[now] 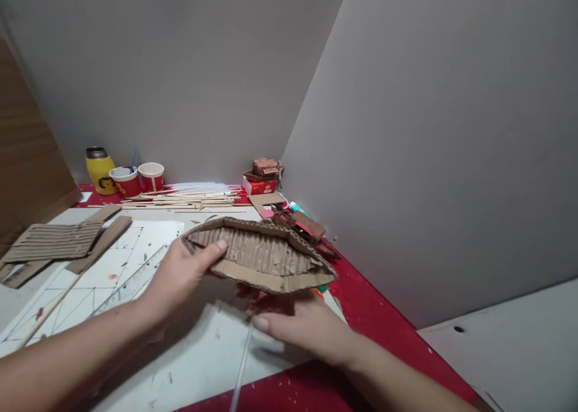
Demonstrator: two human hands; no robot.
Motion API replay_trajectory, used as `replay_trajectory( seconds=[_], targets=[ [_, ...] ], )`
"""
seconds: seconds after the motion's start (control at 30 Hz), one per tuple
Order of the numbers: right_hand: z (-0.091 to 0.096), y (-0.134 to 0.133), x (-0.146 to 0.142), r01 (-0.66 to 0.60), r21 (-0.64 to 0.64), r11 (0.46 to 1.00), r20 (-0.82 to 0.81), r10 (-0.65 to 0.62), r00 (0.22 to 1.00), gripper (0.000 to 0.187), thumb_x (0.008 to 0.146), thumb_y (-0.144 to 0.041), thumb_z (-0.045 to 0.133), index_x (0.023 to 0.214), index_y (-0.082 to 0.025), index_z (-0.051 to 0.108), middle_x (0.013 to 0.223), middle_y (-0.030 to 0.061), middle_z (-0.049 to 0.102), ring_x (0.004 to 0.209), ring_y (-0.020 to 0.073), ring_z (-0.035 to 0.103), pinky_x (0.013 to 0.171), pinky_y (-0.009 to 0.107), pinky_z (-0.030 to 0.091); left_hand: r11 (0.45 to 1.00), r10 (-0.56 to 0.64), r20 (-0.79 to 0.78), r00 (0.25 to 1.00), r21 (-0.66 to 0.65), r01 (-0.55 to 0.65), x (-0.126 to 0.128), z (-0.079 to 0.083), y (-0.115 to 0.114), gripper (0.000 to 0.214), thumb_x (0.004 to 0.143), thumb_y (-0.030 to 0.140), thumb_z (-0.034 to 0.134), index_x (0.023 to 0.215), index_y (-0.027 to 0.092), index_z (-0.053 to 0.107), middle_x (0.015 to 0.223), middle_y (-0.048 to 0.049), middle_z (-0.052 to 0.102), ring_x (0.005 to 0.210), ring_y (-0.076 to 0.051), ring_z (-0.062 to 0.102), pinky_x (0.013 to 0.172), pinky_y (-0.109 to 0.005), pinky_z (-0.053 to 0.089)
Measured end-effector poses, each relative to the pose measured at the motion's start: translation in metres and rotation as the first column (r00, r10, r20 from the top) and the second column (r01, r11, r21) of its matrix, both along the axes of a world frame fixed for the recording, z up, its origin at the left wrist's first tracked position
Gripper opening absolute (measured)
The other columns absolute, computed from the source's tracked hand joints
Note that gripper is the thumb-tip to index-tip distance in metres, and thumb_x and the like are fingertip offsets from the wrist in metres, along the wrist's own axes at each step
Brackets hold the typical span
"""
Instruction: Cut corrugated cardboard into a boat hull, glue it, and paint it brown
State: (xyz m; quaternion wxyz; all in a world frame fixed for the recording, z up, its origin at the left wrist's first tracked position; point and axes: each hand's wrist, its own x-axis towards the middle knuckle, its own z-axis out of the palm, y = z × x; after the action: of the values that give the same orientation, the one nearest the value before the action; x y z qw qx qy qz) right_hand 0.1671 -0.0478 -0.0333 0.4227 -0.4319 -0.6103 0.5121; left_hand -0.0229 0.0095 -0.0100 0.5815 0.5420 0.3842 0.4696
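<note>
Directions are taken from the boat-shaped cardboard hull [257, 252] as dial centre. The hull is held raised over the desk [374, 303], tilted, its ribbed inside facing the viewer. The left hand [180, 273] grips its 9 o'clock end: the thumb bears on the inner floor, the other fingers are hidden behind the wall, closed on the cardboard. The right hand [311, 327] is at between 4 and 5 o'clock, partly under the hull, its thumb beside a dark red object [273, 303]. Its fingers are hidden; their opening and hold cannot be determined. A translucent rod [241, 364] runs down from that thumb at 6 o'clock.

At 9 o'clock lie a line-drawn sheet [153, 234] bearing a ruler [130, 279], and, further out, cut cardboard pieces [54, 240]. Thin wooden sticks [189, 201] lie at 10 o'clock. A red box [259, 187] at 12 o'clock carries a brown model boat [266, 168].
</note>
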Motion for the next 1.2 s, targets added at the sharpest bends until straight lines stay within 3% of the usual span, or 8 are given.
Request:
replay_trajectory(
  seconds=[0.07, 0.17, 0.23, 0.4, 0.47, 0.7, 0.87, 1.2],
  targets=[
    [0.008, 0.011, 0.011, 0.024, 0.01, 1.0, 0.08, -0.024, 0.996, 0.027, 0.069, -0.022, 0.075, 0.095, -0.022, 0.072, 0.091, 0.0039, 0.074, 0.091, 0.0232, 0.069, 0.082, 0.035, 0.057, 0.999, 0.014, -0.051, 0.999, 0.035, -0.013, -0.01, 0.005, 0.011, 0.031, 0.08, 0.036, 0.072, 0.104, 0.016, 0.069, 0.097, -0.0065, 0.074, 0.082, -0.021, 0.067, 0.075, -0.033, 0.055],
    [0.015, 0.026, 0.03, 0.303, 0.059, 0.951, 0.077, -0.307, 0.949, 0.024, 0.074, -0.032, 0.074, 0.094, -0.019, 0.071, 0.087, 0.0051, 0.074, 0.083, 0.0201, 0.069, 0.073, 0.031, 0.057, 0.996, -0.084, -0.11, 0.99, -0.033, 0.08, -0.018, 0.01, 0.019, 0.026, 0.074, 0.031, 0.077, 0.092, 0.014, 0.07, 0.089, -0.0063, 0.075, 0.081, -0.021, 0.068, 0.077, -0.034, 0.054],
    [0.016, 0.028, 0.037, 0.4, 0.062, 0.914, 0.021, -0.402, 0.915, 0.026, 0.077, -0.038, 0.073, 0.094, -0.018, 0.071, 0.088, 0.0064, 0.074, 0.08, 0.0184, 0.069, 0.069, 0.029, 0.056, 0.98, -0.18, -0.128, 0.975, -0.104, 0.168, -0.018, 0.008, 0.018, 0.022, 0.073, 0.029, 0.077, 0.089, 0.015, 0.071, 0.088, -0.0055, 0.075, 0.08, -0.021, 0.068, 0.078, -0.035, 0.053],
    [0.011, 0.008, 0.018, 0.229, 0.024, 0.973, 0.056, -0.23, 0.971, 0.029, 0.079, -0.033, 0.07, 0.105, -0.019, 0.07, 0.098, 0.0076, 0.073, 0.083, 0.0182, 0.068, 0.072, 0.03, 0.055, 0.918, -0.396, -0.216, 0.892, -0.102, 0.383, -0.006, -0.006, 0.003, 0.012, 0.083, 0.025, 0.065, 0.091, 0.018, 0.071, 0.09, -0.0032, 0.075, 0.088, -0.021, 0.067, 0.084, -0.035, 0.051],
    [0.007, 0.003, 0.006, 0.191, 0.056, 0.98, 0.131, -0.197, 0.972, 0.028, 0.077, -0.028, 0.07, 0.103, -0.018, 0.07, 0.09, 0.0053, 0.071, 0.077, 0.0171, 0.064, 0.067, 0.028, 0.053, 0.901, -0.431, -0.265, 0.863, -0.069, 0.429, -0.001, -0.013, -0.002, 0.014, 0.086, 0.022, 0.06, 0.093, 0.018, 0.071, 0.091, -0.0026, 0.074, 0.09, -0.021, 0.066, 0.085, -0.033, 0.05],
    [-0.009, 0.007, -0.005, 0.158, 0.085, 0.984, 0.235, -0.174, 0.956, 0.002, 0.079, -0.018, 0.059, 0.08, -0.019, 0.06, 0.068, -0.0032, 0.052, 0.061, 0.0113, 0.047, 0.054, 0.021, 0.039, 0.948, -0.306, -0.325, 0.895, -0.022, 0.316, 0.007, -0.022, -0.011, 0.014, 0.082, 0.017, 0.058, 0.095, 0.017, 0.061, 0.089, -0.0029, 0.069, 0.085, -0.02, 0.064, 0.076, -0.03, 0.051],
    [-0.012, 0.005, -0.003, 0.162, -0.011, 0.987, 0.215, -0.156, 0.964, 0.004, 0.081, -0.023, 0.058, 0.081, -0.02, 0.057, 0.067, -0.0043, 0.045, 0.058, 0.0111, 0.042, 0.05, 0.021, 0.035, 0.96, -0.256, -0.379, 0.889, 0.01, 0.28, 0.009, -0.023, -0.014, 0.008, 0.083, 0.024, 0.058, 0.082, 0.017, 0.061, 0.076, -0.0015, 0.065, 0.076, -0.02, 0.062, 0.069, -0.028, 0.049],
    [-0.016, 0.008, -0.006, 0.18, -0.081, 0.98, 0.186, -0.162, 0.969, 0.015, 0.077, -0.032, 0.061, 0.069, -0.02, 0.055, 0.064, -0.0023, 0.046, 0.059, 0.0127, 0.041, 0.052, 0.023, 0.036, 0.945, -0.248, -0.572, 0.782, 0.034, 0.325, 0.01, -0.027, -0.015, 0.021, 0.088, 0.033, 0.051, 0.076, 0.018, 0.059, 0.065, 0.0009, 0.057, 0.061, -0.014, 0.05, 0.055, -0.025, 0.039]
  ],
)
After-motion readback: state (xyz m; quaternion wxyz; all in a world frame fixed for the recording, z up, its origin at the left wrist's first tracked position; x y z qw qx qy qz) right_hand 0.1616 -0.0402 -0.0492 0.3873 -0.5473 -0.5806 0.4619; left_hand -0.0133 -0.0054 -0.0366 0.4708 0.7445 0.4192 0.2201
